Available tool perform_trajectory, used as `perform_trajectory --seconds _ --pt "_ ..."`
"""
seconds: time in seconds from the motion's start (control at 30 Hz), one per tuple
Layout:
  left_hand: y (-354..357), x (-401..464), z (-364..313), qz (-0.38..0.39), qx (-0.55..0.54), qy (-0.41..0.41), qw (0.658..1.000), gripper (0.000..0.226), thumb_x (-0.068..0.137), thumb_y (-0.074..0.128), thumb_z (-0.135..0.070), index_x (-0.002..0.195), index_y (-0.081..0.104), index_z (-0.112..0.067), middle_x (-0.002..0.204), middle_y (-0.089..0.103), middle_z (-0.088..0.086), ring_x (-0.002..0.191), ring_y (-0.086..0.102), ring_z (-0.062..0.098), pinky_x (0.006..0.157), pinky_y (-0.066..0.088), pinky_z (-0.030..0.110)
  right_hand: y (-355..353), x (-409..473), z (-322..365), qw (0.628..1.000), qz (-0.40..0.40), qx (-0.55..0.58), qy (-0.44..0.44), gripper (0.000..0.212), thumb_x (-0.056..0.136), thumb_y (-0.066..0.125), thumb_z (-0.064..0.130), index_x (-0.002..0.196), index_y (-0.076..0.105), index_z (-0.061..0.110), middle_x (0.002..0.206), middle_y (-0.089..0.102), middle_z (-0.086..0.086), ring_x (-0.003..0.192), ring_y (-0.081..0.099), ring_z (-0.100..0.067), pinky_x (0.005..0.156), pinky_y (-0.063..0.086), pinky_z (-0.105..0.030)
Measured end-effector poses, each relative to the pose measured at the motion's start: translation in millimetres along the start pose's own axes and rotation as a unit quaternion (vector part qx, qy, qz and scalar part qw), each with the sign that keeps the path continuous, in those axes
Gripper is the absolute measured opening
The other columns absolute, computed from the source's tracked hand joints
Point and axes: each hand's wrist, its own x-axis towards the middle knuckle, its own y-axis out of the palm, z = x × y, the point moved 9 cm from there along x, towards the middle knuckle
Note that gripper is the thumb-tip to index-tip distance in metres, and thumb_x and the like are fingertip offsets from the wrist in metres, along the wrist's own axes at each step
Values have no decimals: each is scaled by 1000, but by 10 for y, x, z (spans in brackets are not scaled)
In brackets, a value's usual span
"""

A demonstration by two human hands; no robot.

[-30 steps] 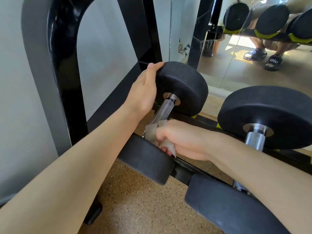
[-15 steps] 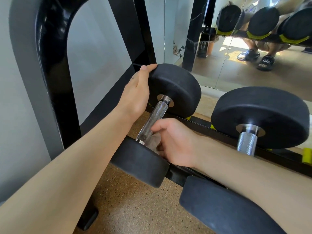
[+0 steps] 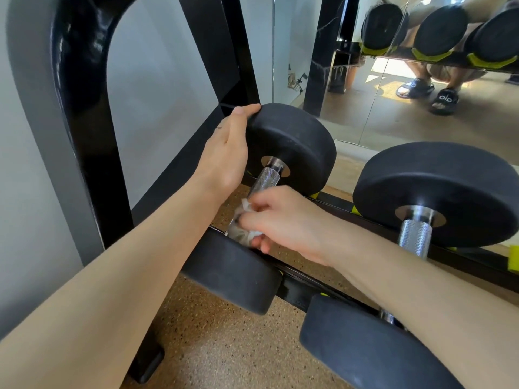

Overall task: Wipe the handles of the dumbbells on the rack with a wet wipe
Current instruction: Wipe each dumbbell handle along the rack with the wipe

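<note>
While the left hand [image 3: 227, 153] is curling over the rim of the far weight head [image 3: 295, 147] at about eleven o'clock of the frame's centre, thumb on top and fingers hidden behind the disc, it is steadying the dumbbell on the rack [image 3: 331, 290]. The right hand [image 3: 283, 223] is pinching a crumpled wet wipe [image 3: 243, 228] around the near end of the knurled handle [image 3: 266, 178], just above the near weight head [image 3: 233, 273] at seven o'clock.

To do this stroke well, the wipe probably wants wrapping fully round the bar, then sliding up toward one o'clock while twisting, so the knurling is getting cleaned on its underside too (the grooves are likely holding grime). Keeping the steadying hand firm should be stopping the dumbbell from rolling in its cradle.

Several things are staying unclear. The wipe is mostly buried under the fingers, so how much of it is touching metal cannot be told. The lower part of the handle is covered by the hand. A second dumbbell [image 3: 438, 192] at three o'clock is showing only part of its handle, the rest passing behind the right forearm. The mirror [image 3: 393, 122] at one o'clock is reflecting more dumbbells and sandalled feet, blurred.
</note>
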Motion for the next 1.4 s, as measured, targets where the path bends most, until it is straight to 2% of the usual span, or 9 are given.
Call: perform_trajectory --seconds 0.1,0.2,0.4,0.6,0.77,0.97,1.17,1.3,1.4 --pt "-11 -8 14 -2 -6 -7 1000 51 111 13 -48 143 52 -45 148 49 -14 140 39 6 116 27 31 155 -57 312 977 28 -170 -126 24 96 51 16 96 71 28 88 68 11 78 59 0 69 45 -15" --pt "-1 -6 11 2 -8 -10 1000 51 111 12 -47 144 51 -45 151 48 -13 141 37 7 117 26 31 218 -72 301 961 61 -239 -125 33 96 46 10 109 72 26 100 67 9 85 53 -2 69 37 -8" --pt "-1 -22 11 8 -14 -9 1000 52 110 13 -49 146 50 -44 153 46 -14 144 35 7 120 25 33 76 -42 270 960 10 -256 -115 32 91 53 15 60 56 25 62 52 6 60 50 -6 55 34 -20" --pt "13 7 54 18 -16 -12 1000 53 110 10 -51 147 48 -46 154 46 -12 145 36 10 122 24 36 233 -10 -449 980 115 123 102 22 92 49 2 106 65 5 98 70 -12 91 67 -24 80 53 -32" --pt "5 15 55 14 -12 -12 1000 54 110 9 -50 146 49 -46 153 47 -12 144 36 10 122 23 37 238 19 -591 934 119 295 165 38 91 54 7 129 58 1 126 58 -24 109 48 -30 113 32 -47" --pt "1 4 48 10 -16 -20 1000 52 110 11 -50 145 49 -47 152 47 -11 143 38 12 123 27 42 188 -12 -397 922 124 341 138 31 95 54 17 122 62 4 114 66 -17 100 60 -25 93 47 -35" --pt "11 8 50 11 -17 -16 1000 53 110 10 -50 145 50 -46 152 47 -11 143 38 11 122 26 39 -134 38 -325 995 -59 63 55 21 93 61 30 99 66 11 76 63 -8 61 56 -15 51 43 -25" --pt "1 -7 13 15 -10 4 1000 54 111 10 -47 146 50 -41 152 49 -10 143 38 9 122 25 36 -478 -105 199 964 -218 -91 -121 14 93 62 24 100 51 21 80 62 4 61 59 5 50 42 -9" --pt "-2 -2 15 12 -16 3 1000 53 110 11 -48 145 50 -42 152 49 -10 144 38 10 123 25 41 -260 -108 429 934 -202 -206 -210 13 92 64 17 91 52 22 85 52 14 74 54 7 60 41 -8"
